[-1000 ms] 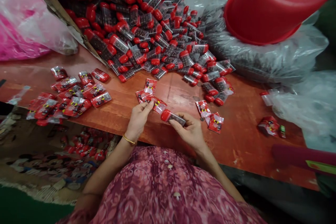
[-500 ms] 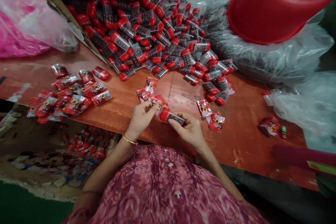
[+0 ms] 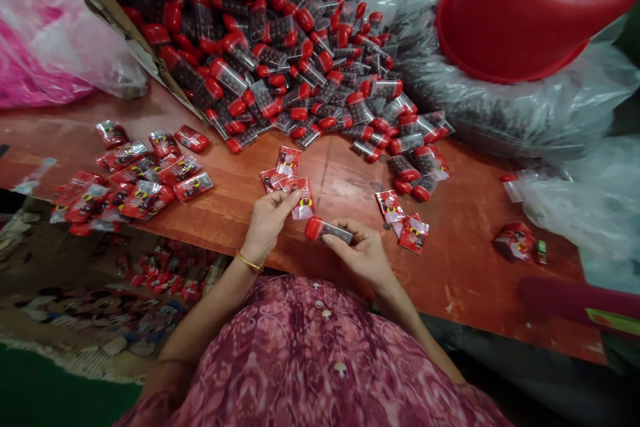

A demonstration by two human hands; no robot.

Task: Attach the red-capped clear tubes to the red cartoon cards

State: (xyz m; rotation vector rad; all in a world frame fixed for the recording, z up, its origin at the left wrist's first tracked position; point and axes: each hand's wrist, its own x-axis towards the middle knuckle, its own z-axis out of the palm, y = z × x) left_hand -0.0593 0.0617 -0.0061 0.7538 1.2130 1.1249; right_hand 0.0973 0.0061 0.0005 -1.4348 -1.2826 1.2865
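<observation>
Between thumb and fingers, my left hand (image 3: 270, 222) pinches a small red printed plastic sleeve (image 3: 303, 200), which stands up flat from the fingertips. My right hand (image 3: 363, 247) is closed on a clear tube with a red cap (image 3: 327, 230); dark contents show through its wall, and the cap points toward the left hand. Sleeve and tube are a little apart. Just beyond the left hand lie several red sleeves (image 3: 289, 161), partly covered by the held one. More flat red sleeves (image 3: 413, 232) rest right of the right hand.
A large heap of red-capped tubes (image 3: 300, 73) spills from a cardboard box (image 3: 150, 60). Sleeved tubes (image 3: 143, 197) lie at the left. A red bucket (image 3: 520, 20) sits on a plastic bag (image 3: 480, 113) at the right. A small green object (image 3: 541, 251) lies near a red wrapper (image 3: 515, 240).
The red sleeve has come away from the tube's cap and now stands upright and flatter in my left hand. My right hand holds the tube almost where it was.
</observation>
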